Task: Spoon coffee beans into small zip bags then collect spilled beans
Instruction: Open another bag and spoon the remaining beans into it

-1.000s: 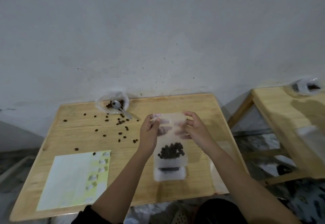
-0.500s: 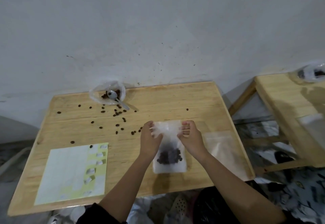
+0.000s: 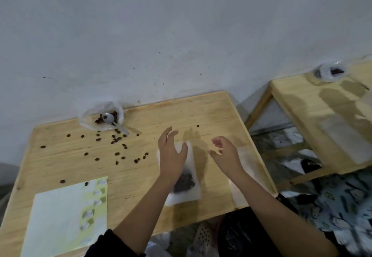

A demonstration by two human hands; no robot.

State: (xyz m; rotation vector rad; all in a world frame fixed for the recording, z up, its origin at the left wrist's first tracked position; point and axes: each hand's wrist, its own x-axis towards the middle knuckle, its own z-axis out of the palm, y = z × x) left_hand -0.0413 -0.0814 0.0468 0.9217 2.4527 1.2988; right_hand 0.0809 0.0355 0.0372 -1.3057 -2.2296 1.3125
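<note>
A small zip bag (image 3: 188, 191) with dark coffee beans in its lower part lies flat on the wooden table (image 3: 211, 111), near the front edge. My left hand (image 3: 171, 154) hovers over the bag's upper half with fingers spread and holds nothing. To the right of the bag my right hand (image 3: 225, 154) is lifted, fingers loosely curled and empty. Several spilled beans (image 3: 118, 139) are scattered over the table's left half. At the back left, a clear plastic bag of beans (image 3: 101, 116) holds a white spoon (image 3: 108, 118).
A white and yellow sheet (image 3: 66, 216) lies at the table's front left. More empty clear zip bags (image 3: 246, 160) lie under my right forearm at the right edge. A second wooden table (image 3: 322, 119) stands to the right with another bean bag (image 3: 330, 72). One bean (image 3: 197, 126) lies apart, back centre.
Both hands lowered the filled zip bag onto the table and let go of it. They have spread apart and now hold nothing.
</note>
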